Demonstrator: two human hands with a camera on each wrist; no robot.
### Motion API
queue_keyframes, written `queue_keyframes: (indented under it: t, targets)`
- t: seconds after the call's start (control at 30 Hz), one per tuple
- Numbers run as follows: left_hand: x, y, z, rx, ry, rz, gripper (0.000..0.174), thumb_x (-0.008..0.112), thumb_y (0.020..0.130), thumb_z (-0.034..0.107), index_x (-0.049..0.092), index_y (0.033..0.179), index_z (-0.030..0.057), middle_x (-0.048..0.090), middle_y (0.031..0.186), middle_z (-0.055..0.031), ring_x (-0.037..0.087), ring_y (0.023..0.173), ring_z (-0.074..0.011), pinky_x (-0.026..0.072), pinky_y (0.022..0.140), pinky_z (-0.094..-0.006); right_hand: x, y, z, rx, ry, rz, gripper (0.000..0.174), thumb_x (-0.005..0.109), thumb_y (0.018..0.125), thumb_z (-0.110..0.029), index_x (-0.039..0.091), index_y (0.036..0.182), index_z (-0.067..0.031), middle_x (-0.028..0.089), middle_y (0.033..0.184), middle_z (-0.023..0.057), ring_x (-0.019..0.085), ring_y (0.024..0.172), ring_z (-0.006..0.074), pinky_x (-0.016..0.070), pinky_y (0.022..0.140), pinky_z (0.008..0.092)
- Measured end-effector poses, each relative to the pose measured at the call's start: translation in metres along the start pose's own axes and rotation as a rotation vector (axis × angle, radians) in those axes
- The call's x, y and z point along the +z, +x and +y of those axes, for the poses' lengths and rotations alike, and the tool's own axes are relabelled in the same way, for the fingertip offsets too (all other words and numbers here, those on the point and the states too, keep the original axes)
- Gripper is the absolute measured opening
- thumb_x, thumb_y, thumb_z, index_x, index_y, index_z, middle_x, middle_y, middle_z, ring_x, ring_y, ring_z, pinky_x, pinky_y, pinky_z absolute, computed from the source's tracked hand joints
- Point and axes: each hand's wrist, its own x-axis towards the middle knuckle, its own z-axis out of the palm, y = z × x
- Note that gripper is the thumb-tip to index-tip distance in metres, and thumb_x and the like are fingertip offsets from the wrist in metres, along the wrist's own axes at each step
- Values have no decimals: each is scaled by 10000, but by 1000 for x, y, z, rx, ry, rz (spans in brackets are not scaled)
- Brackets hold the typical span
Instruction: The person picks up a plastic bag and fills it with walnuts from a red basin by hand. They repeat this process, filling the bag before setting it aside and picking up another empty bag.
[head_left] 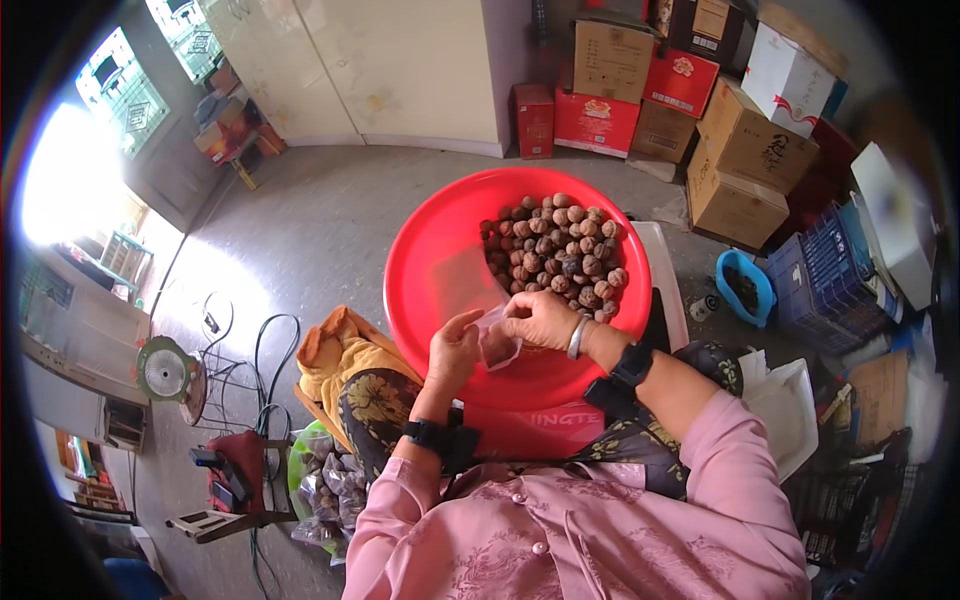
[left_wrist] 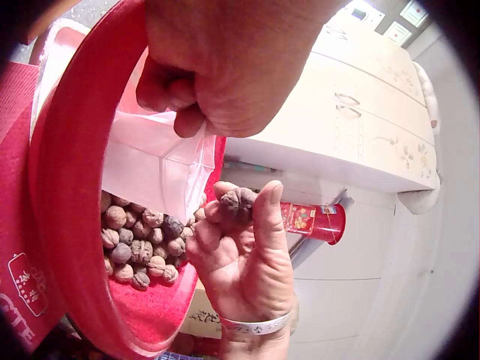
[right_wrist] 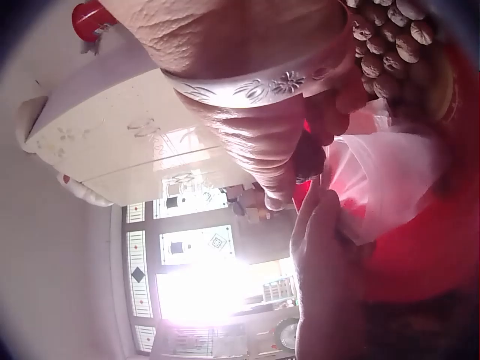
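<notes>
My left hand (head_left: 455, 350) pinches the top of a thin, translucent white bag (left_wrist: 157, 154) over a red basin (head_left: 420, 230). In my right hand (left_wrist: 244, 270) a dark brown walnut (left_wrist: 238, 204) sits between thumb and fingers, close to the bag's mouth. A silver bracelet circles that wrist. Many walnuts (head_left: 550, 240) lie heaped on the basin's far right side. Left of the heap, a flat translucent sheet or stack of bags (head_left: 465, 280) lies on the basin floor. In the right wrist view, the bag hangs beside both hands.
A green basin with filled bags of walnuts (head_left: 335, 490) stands at the lower left, near a red stool-like object (head_left: 240, 470). Cables and a fan (head_left: 167, 368) lie further left. Stacked boxes (head_left: 740, 150), a blue bowl (head_left: 745, 285) and crates (head_left: 825, 280) stand on the right.
</notes>
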Motion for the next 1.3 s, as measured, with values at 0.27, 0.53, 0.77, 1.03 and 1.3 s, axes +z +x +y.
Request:
queue_keyframes:
  t: [0.27, 0.53, 0.77, 1.03, 1.3]
  targets:
    - [-2, -3, 6, -35, 12, -22, 254, 488, 885, 70, 602, 1106, 15, 538, 640, 8, 487, 527, -55, 416, 486, -209, -27, 12, 1, -86, -379, 336, 319, 725, 704, -278, 607, 864, -28, 629, 810, 170, 615, 817, 298, 491, 710, 373]
    - [-3, -6, 10, -45, 63, -17, 253, 502, 892, 93, 604, 1115, 34, 528, 653, 22, 476, 539, -48, 411, 494, -200, -70, 13, 40, 174, -1066, 556, 289, 659, 731, -113, 555, 1000, -103, 515, 1019, 169, 586, 885, 353, 497, 730, 441]
    - [-3, -5, 11, -80, 41, -26, 258, 504, 886, 92, 607, 1118, 44, 535, 668, 23, 484, 554, -48, 419, 506, -200, -75, 21, 71, 236, -1233, 566, 288, 664, 720, -101, 554, 985, -82, 511, 1006, 185, 590, 873, 353, 492, 744, 434]
    - [-2, -8, 14, -65, 43, -18, 252, 507, 884, 88, 612, 1107, 35, 537, 673, 24, 488, 562, -48, 426, 516, -202, -76, 17, 38, 325, -949, 598, 269, 615, 745, -148, 509, 978, -64, 518, 1036, 194, 585, 890, 364, 487, 780, 436]
    - [-2, -7, 13, -48, 41, -15, 256, 502, 882, 65, 606, 1112, 23, 540, 677, 17, 489, 567, -48, 422, 516, -202, -71, 21, 49, 202, -987, 506, 274, 608, 756, -125, 503, 1006, -87, 503, 1078, 188, 583, 903, 376, 493, 763, 451]
